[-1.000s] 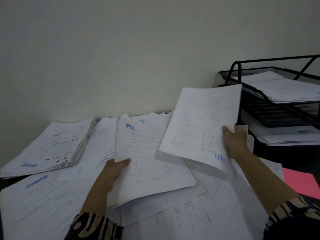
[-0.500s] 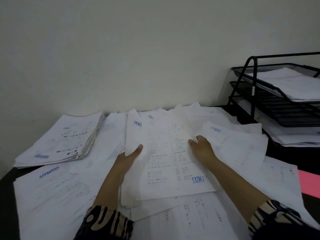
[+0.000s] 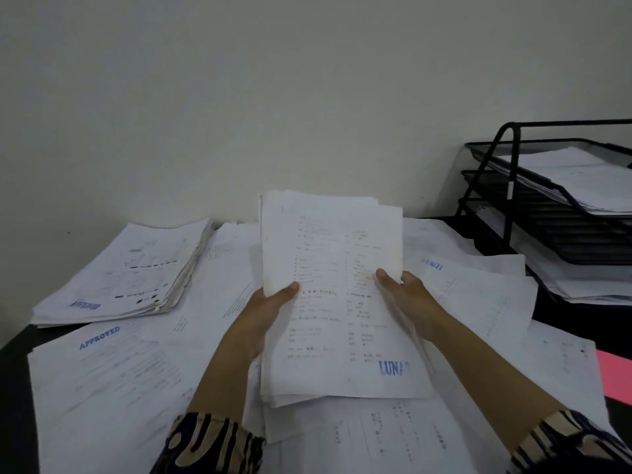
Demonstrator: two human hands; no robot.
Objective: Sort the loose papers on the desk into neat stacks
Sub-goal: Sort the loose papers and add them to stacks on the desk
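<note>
A bundle of white printed sheets (image 3: 333, 295), with a blue LUNA stamp at its near right corner, is held up above the desk, its bottom edge near the sheets below. My left hand (image 3: 266, 313) grips its left edge, thumb on the front. My right hand (image 3: 407, 299) grips the right edge the same way. A thick stack of stamped papers (image 3: 119, 278) lies at the far left. Loose sheets (image 3: 478, 295) cover the desk on the right, and a sheet stamped APPROVED (image 3: 102, 371) lies at the near left.
A black wire tray rack (image 3: 506, 186) with papers on its tiers stands at the far right. A pink sheet (image 3: 615, 374) lies at the right edge. A pale wall rises right behind the dark desk (image 3: 13, 388).
My right hand laid its sheet onto the pile under my left hand. Both hands then gathered the sheets and lifted them upright as one bundle.
</note>
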